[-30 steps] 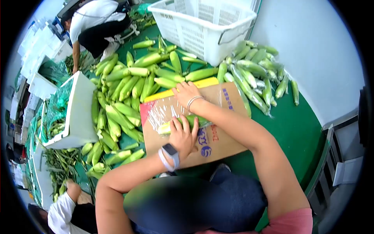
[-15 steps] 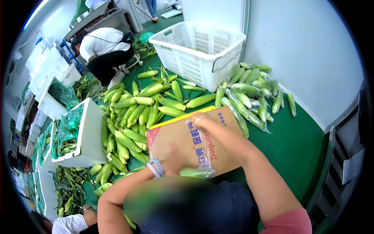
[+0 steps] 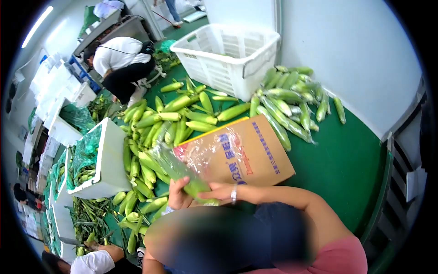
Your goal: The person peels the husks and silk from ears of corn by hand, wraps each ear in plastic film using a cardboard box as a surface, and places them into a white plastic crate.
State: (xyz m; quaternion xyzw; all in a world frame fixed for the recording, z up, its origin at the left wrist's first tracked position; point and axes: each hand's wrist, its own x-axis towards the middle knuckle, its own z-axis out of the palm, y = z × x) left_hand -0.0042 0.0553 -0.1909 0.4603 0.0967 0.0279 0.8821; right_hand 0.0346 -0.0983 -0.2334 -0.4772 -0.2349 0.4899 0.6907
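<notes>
An ear of corn in green husk, inside clear plastic wrap, is held tilted just above the near left part of a cardboard box. My left hand is closed around its lower part from the left, thumb along the husk. From the right, my right hand grips the near end of the same ear, its fingers partly hidden by the corn. More clear plastic film lies on top of the box, shining over the printed letters.
Unwrapped ears of corn are heaped left of the box. Wrapped ears lie piled beyond it, beside a white plastic crate. White foam boxes stand at left. One person crouches at the back, another at lower left.
My right hand has come back from the box's far edge to the corn. The wrapped ear has been lifted and turned, its far end now pointing up and left. The box has shifted slightly.
</notes>
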